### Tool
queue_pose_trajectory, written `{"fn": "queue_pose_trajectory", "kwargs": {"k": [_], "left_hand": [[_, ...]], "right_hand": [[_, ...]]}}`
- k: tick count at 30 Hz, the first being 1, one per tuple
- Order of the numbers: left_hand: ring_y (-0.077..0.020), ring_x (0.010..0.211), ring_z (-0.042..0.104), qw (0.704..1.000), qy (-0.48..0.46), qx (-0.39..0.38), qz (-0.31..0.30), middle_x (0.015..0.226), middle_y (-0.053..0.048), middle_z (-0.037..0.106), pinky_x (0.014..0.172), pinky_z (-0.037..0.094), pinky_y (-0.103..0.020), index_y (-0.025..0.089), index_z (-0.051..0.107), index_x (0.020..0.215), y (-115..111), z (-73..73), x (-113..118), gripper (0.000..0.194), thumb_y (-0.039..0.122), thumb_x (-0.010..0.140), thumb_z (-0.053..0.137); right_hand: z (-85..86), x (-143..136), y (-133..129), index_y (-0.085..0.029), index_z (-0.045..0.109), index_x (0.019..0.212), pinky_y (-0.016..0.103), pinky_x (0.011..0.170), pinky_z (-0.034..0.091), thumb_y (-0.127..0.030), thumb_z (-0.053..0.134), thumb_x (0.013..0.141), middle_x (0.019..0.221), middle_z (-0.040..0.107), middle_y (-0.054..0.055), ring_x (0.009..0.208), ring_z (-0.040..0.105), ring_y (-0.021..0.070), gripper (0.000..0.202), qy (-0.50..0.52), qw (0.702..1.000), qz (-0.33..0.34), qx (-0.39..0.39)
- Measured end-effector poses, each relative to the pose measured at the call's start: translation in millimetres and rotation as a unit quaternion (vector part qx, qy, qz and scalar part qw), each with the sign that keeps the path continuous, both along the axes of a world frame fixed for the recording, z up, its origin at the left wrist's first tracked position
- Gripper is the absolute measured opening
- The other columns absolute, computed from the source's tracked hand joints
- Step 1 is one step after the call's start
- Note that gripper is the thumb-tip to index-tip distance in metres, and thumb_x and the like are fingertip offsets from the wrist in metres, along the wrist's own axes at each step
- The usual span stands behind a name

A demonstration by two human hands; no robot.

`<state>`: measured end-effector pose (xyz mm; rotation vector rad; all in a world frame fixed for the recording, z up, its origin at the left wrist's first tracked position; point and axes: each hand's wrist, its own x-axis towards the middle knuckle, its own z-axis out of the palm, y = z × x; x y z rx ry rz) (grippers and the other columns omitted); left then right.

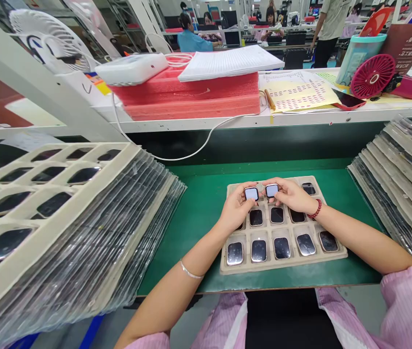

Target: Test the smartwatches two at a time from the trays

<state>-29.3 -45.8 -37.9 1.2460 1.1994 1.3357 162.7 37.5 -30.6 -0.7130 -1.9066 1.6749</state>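
Screens face the camera: I find the left hand (237, 206) pinching one strapless smartwatch (251, 194) and the right hand (293, 195) pinching a second smartwatch (271, 190), both over the blister tray (247, 269). Edge grips presumably leave the pale displays uncovered. Tray pockets seem meant to keep the dark-faced units (282, 247) apart on the green desk (191, 218). Both hands mask back-row pockets, whose contents I cannot confirm; the left stack (143, 213) and right stack (402, 179) run out of frame.
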Motion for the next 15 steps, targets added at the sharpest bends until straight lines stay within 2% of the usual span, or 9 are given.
{"fn": "queue_pose_trajectory", "kwargs": {"k": [8, 12, 15], "left_hand": [[-0.0205, 0.094, 0.066, 1.0, -0.01, 0.02, -0.001, 0.101, -0.006, 0.068, 0.078, 0.055, -0.031, 0.019, 0.058, 0.118, 1.6, -4.8, -1.1, 0.044, 0.017, 0.075, 0.064], [-0.0188, 0.086, 0.065, 1.0, -0.02, 0.017, 0.011, 0.093, -0.005, 0.067, 0.074, 0.054, -0.029, 0.018, 0.059, 0.117, 0.9, -6.0, 3.7, 0.045, 0.013, 0.072, 0.063], [-0.0171, 0.082, 0.064, 0.999, -0.006, 0.02, 0.024, 0.096, -0.005, 0.066, 0.075, 0.053, -0.028, 0.018, 0.061, 0.115, 0.0, -8.6, 7.8, 0.048, 0.009, 0.068, 0.063]], "right_hand": [[4.1, -0.4, -1.9, -0.019, 0.061, 0.122, 0.023, 0.062, 0.057, -0.012, 0.052, 0.078, 0.112, 0.07, 0.008, 0.081, 0.071, 0.015, 0.045, -0.013, 1.0, -0.012, 0.014], [8.1, 2.1, -8.1, -0.019, 0.062, 0.122, 0.024, 0.058, 0.057, -0.021, 0.056, 0.081, 0.107, 0.071, 0.009, 0.079, 0.071, 0.0172, 0.042, -0.019, 1.0, -0.013, 0.019], [2.0, 8.7, -9.0, -0.02, 0.063, 0.123, 0.027, 0.06, 0.059, -0.03, 0.063, 0.083, 0.11, 0.07, 0.011, 0.079, 0.071, 0.0194, 0.041, -0.015, 0.999, -0.017, 0.038]]}}
